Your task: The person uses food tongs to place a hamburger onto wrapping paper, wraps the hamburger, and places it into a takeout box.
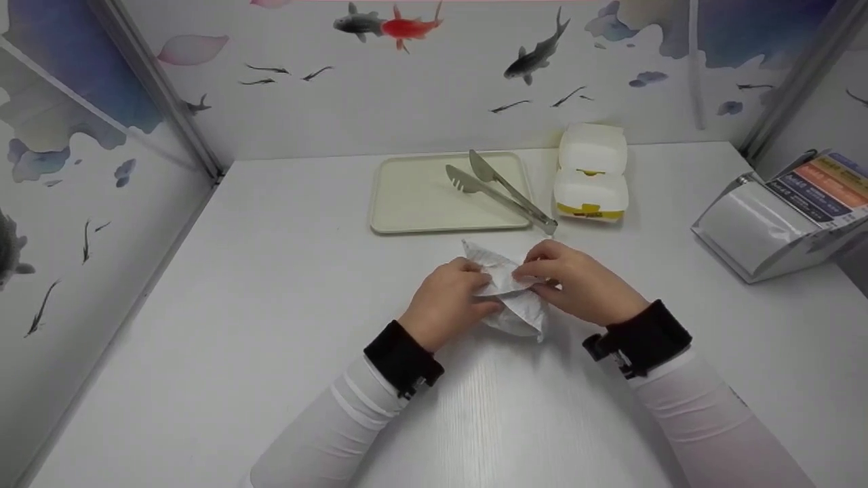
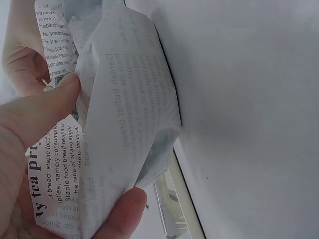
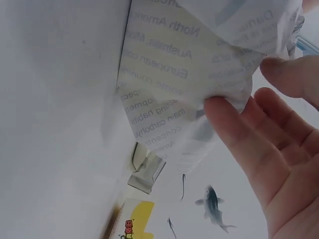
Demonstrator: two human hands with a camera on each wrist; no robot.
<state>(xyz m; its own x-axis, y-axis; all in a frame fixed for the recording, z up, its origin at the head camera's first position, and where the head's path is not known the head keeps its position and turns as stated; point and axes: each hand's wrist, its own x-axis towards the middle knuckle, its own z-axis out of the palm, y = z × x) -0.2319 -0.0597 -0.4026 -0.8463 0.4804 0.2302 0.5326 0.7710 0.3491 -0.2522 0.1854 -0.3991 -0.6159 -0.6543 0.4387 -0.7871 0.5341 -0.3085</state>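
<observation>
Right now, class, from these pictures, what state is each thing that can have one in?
Left hand: gripping the printed paper
Right hand: pinching the printed paper
Printed paper: partly folded, creased
Tray: lying flat
Tongs: spread open, lying partly on the tray
Food box: open, lid tipped back
Silver container: standing; cannot tell if closed

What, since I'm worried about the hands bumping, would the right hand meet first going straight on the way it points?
The right hand would first push into the printed paper it grips, then probably the left hand, though depth is unclear.
</observation>
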